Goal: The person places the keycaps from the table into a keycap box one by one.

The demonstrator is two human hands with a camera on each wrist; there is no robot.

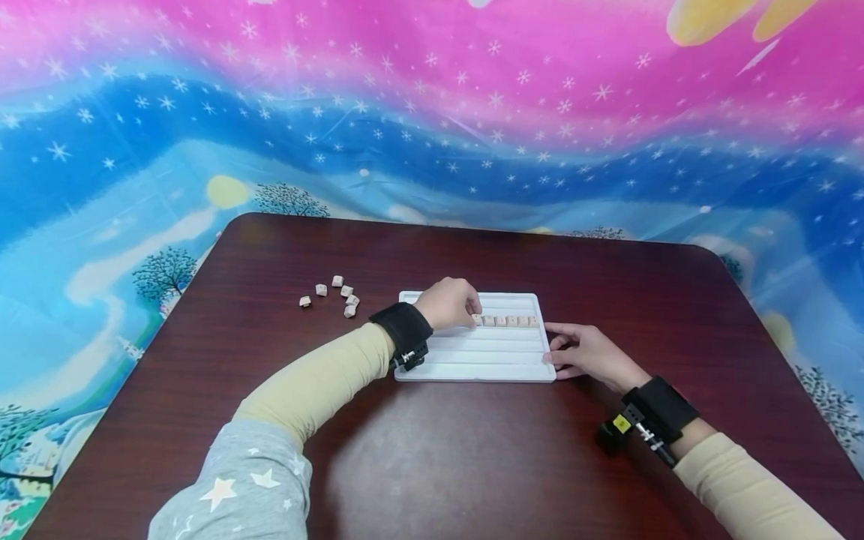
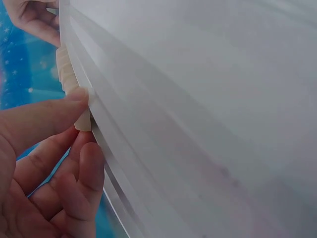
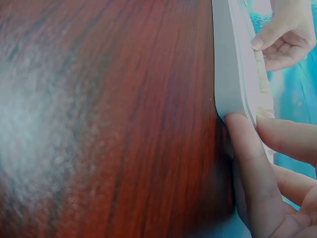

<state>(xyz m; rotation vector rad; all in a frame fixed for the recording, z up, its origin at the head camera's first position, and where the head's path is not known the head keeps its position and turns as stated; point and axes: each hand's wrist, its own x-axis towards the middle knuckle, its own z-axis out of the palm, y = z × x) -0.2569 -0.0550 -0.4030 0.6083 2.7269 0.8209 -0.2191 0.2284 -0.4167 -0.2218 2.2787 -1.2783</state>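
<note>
A white ridged tray (image 1: pixel 472 367) lies on the table, with a row of beige keycaps (image 1: pixel 511 321) along one of its channels. At the left end of that row, my left hand (image 1: pixel 448 304) pinches a keycap (image 2: pixel 83 123) between thumb and fingers, right against the channel. The hand and wrist strap hide the tray's left part in the head view. My right hand (image 1: pixel 586 352) holds the tray's right edge, its thumb at the rim and other fingers against the side (image 3: pixel 230 89).
Several loose keycaps (image 1: pixel 337 281) are scattered on the dark wooden table (image 1: pixel 432 450), left of the tray. A printed cloth (image 1: pixel 432 112) hangs behind the table's far edge. Each wrist carries a black strap (image 1: pixel 403 330) with a small camera.
</note>
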